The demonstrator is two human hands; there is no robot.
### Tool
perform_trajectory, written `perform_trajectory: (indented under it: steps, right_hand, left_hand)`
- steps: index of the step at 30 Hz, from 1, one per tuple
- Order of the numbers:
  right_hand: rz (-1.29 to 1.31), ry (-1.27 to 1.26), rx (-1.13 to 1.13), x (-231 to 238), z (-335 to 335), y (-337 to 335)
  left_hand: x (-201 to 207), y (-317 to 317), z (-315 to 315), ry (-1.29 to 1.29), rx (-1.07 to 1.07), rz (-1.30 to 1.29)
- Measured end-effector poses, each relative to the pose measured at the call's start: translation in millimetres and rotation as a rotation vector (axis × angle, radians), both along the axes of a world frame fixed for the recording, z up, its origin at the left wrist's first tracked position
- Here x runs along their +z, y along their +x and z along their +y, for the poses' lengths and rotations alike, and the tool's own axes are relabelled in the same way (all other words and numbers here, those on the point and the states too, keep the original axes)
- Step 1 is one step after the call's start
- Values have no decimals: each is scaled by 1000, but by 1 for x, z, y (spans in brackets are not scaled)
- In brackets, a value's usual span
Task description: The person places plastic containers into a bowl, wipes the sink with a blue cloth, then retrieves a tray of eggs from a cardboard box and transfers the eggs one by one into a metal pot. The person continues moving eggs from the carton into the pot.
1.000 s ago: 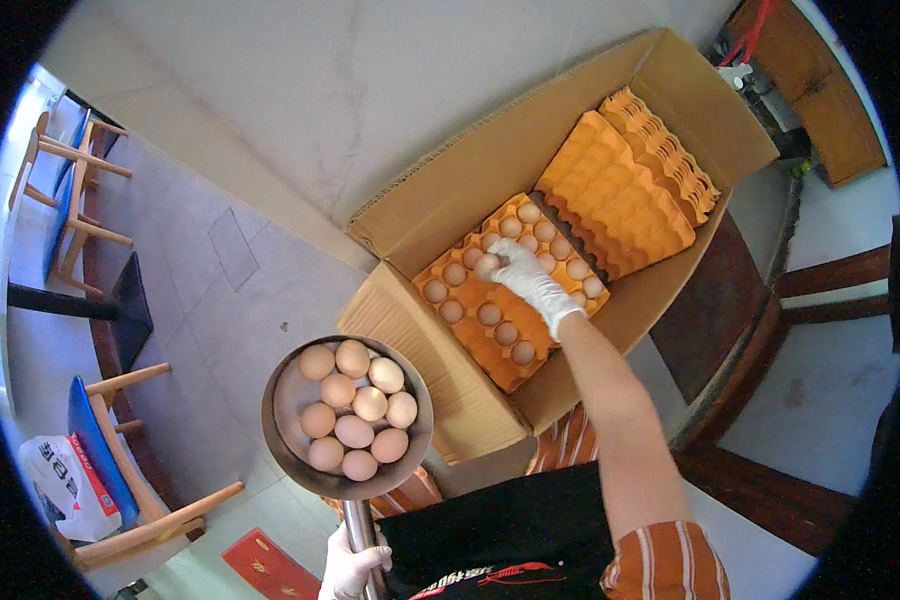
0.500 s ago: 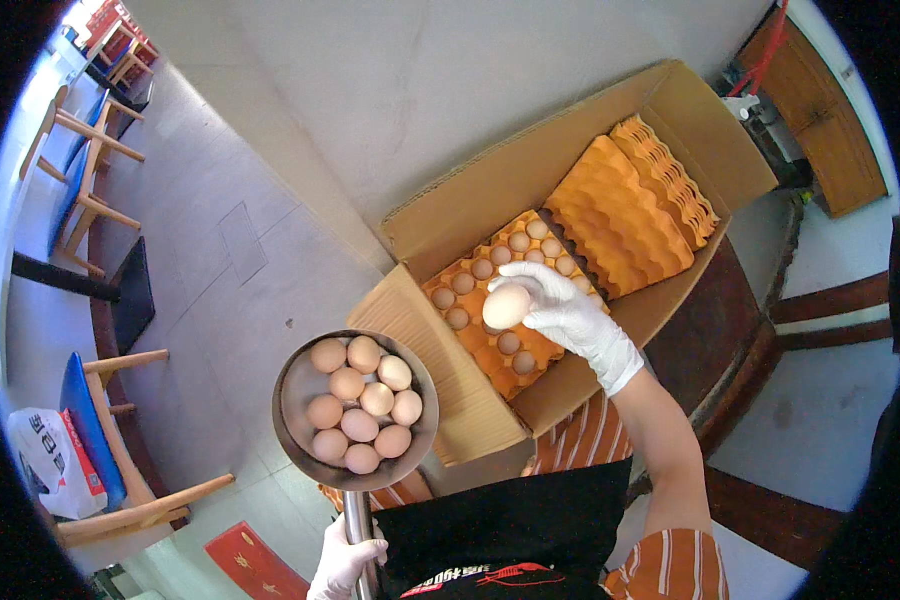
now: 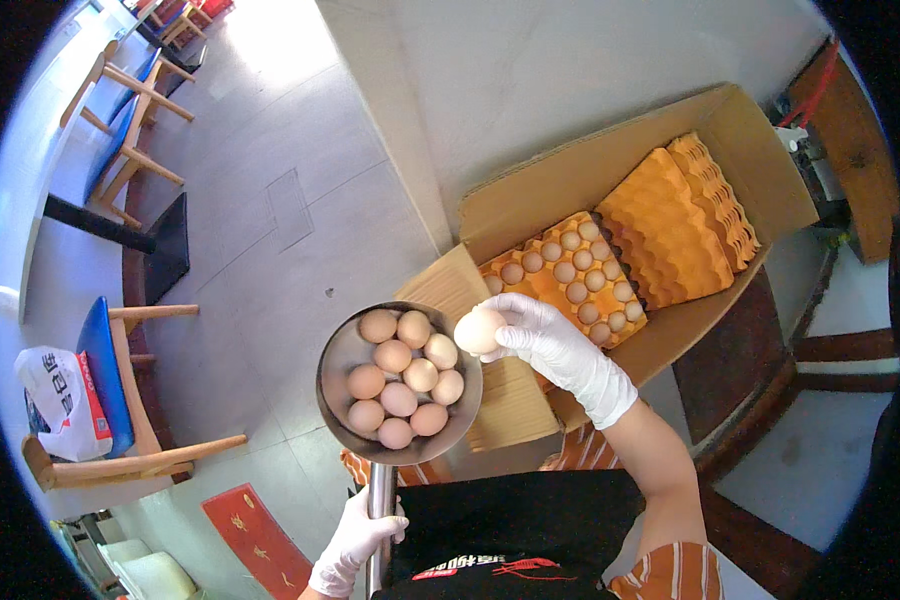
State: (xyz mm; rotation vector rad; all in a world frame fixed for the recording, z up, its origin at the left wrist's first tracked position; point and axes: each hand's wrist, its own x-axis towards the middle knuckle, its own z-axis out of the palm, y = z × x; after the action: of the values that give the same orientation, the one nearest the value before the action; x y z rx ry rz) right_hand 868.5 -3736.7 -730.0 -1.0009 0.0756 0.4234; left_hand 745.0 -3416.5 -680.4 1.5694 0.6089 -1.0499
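My gloved left hand (image 3: pixel 362 535) is wrapped round the metal handle (image 3: pixel 381 500) of a round steel pan (image 3: pixel 330 350). Several brown and pale eggs (image 3: pixel 398 400) lie together inside that pan. At the pan's right rim, my gloved right hand (image 3: pixel 545 345) pinches a pale egg (image 3: pixel 480 330) between thumb and fingers. Behind this hand, an orange egg tray (image 3: pixel 550 235) with several eggs in its cups sits in an open cardboard box (image 3: pixel 540 175). The hand and wrist hide part of the tray.
Empty orange trays (image 3: pixel 665 235) are stacked in the box's far end. A box flap (image 3: pixel 515 405) sticks out beside the pan. To the left stand wooden chairs (image 3: pixel 135 390) with blue seats, one bearing a white plastic bag (image 3: pixel 65 400). A red mat (image 3: pixel 255 540) lies on the floor.
My right hand has carried the egg left, from over the tray to the pan's rim. My left hand keeps its grip on the handle. The view has shifted, so the box sits further right.
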Motion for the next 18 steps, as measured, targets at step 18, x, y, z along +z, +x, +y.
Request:
perform_trajectory:
  steps: [18]
  right_hand:
    - [-1021,-1064,-193,-9,168,5]
  left_hand:
    - [-6,0,-1,39,3,-9]
